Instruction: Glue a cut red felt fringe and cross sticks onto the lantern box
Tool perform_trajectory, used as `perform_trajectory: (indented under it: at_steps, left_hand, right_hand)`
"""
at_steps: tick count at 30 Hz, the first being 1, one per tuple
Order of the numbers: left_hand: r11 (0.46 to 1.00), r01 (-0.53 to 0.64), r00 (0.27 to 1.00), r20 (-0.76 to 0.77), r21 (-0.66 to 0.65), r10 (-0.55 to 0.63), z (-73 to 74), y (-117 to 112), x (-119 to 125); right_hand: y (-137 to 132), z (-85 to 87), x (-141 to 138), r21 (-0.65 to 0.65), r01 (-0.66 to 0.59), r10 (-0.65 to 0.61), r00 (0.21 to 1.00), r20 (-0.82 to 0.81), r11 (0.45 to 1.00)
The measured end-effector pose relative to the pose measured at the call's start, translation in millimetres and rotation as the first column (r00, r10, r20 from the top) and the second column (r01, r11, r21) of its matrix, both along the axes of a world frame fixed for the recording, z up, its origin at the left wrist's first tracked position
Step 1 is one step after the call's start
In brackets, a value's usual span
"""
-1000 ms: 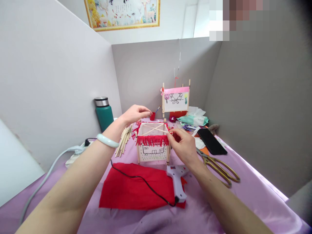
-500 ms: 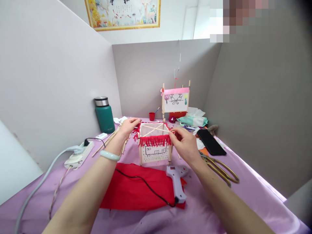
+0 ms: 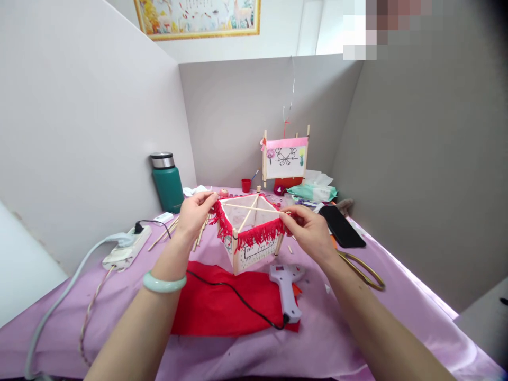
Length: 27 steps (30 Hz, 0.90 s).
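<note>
A box-shaped paper lantern (image 3: 256,253) with a wooden stick frame stands before me, one corner post towards me. Red fringe (image 3: 260,233) runs round its top edge, and two thin sticks (image 3: 251,210) cross over the opening. At the far-left top corner, my left hand (image 3: 195,211) is closed in a pinch. My right hand (image 3: 305,225) pinches the right top corner, by the end of one crossing stick. The fingers hide both corners. On red cloth (image 3: 222,312) nearer me lies a white hot glue gun (image 3: 286,291) with a black cord.
Behind hangs another paper lantern (image 3: 284,159). A green bottle (image 3: 167,185), a power strip (image 3: 127,251) and loose sticks (image 3: 201,233) are on the left. Gold-handled scissors (image 3: 367,272), a black phone (image 3: 342,226) and a wipes packet (image 3: 313,191) are on the right. Grey panels surround the table.
The lantern has turned, so a corner post now faces me instead of its drawn front side. Both hands have moved with its corners, the left one slightly leftward. The view has shifted a little.
</note>
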State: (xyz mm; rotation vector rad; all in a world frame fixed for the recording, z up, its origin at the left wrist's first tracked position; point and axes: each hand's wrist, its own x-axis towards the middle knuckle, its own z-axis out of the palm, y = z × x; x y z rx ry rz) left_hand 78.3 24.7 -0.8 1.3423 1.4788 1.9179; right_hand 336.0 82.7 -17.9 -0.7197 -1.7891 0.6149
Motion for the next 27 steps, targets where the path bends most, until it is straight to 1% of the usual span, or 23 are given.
perform_trajectory:
  at_steps: [3, 6, 10, 13, 16, 18, 20, 21, 22, 24, 25, 26, 27]
  left_hand:
    - [1.0, 0.001, 1.0, 0.012, 0.022, -0.001, -2.3, 2, 4]
    - [1.0, 0.007, 1.0, 0.023, -0.006, -0.007, -4.5, 3, 8]
    - [0.999, -0.024, 1.0, 0.011, -0.037, 0.025, -11.6, 5, 6]
    - [0.998, -0.059, 0.998, -0.023, -0.011, 0.059, -17.7, 9, 3]
    - [0.998, -0.064, 0.997, -0.035, 0.005, 0.064, -21.2, 10, 2]
    - [0.999, -0.049, 0.999, -0.018, 0.009, 0.049, -22.5, 10, 2]
    - [0.999, -0.034, 0.999, 0.004, 0.019, 0.034, -24.4, 9, 3]
    - [0.999, -0.028, 1.0, 0.013, 0.026, 0.028, -25.7, 9, 4]
    - [0.999, -0.025, 0.999, 0.021, 0.034, 0.024, -27.2, 9, 4]
    - [0.998, -0.023, 0.999, 0.036, 0.051, 0.021, -30.7, 11, 3]
    - [0.998, -0.017, 0.999, 0.051, 0.063, 0.014, -32.5, 12, 3]
    - [0.997, -0.011, 0.998, 0.07, 0.08, 0.005, -34.2, 13, 3]
    - [0.995, -0.005, 0.996, 0.087, 0.097, -0.003, -35.8, 14, 3]
  right_hand:
    - [1, -0.9, 2, -0.061, -0.025, 0.023, 0.999, -0.029, 0.998]
    - [1, -0.1, 5, -0.072, -0.036, 0.035, 0.999, -0.019, 0.997]
    - [-3, 1.2, 6, -0.048, -0.022, 0.023, 1.0, 0.018, 0.999]
    - [-7, 2.2, 8, -0.06, -0.035, 0.038, 0.997, 0.059, 0.998]
    - [-9, 7.6, 13, -0.082, -0.048, 0.06, 0.987, 0.146, 0.995]
    - [-10, 16.6, 19, -0.102, -0.06, 0.083, 0.967, 0.24, 0.993]
    - [-10, 30.1, 27, -0.125, -0.065, 0.103, 0.941, 0.323, 0.99]
    - [-9, 38.2, 29, -0.125, -0.054, 0.094, 0.935, 0.341, 0.991]
    - [-9, 46.6, 31, -0.105, -0.025, 0.059, 0.941, 0.334, 0.994]
    - [-10, 63.6, 27, -0.01, 0.028, -0.023, 0.941, 0.338, 1.0]
    - [-11, 71.4, 22, 0.055, 0.035, -0.053, 0.924, 0.38, 0.998]
    - [-12, 78.6, 15, 0.113, 0.015, -0.066, 0.886, 0.458, 0.994]
    - [-13, 84.9, 7, 0.157, -0.009, -0.08, 0.83, 0.551, 0.988]
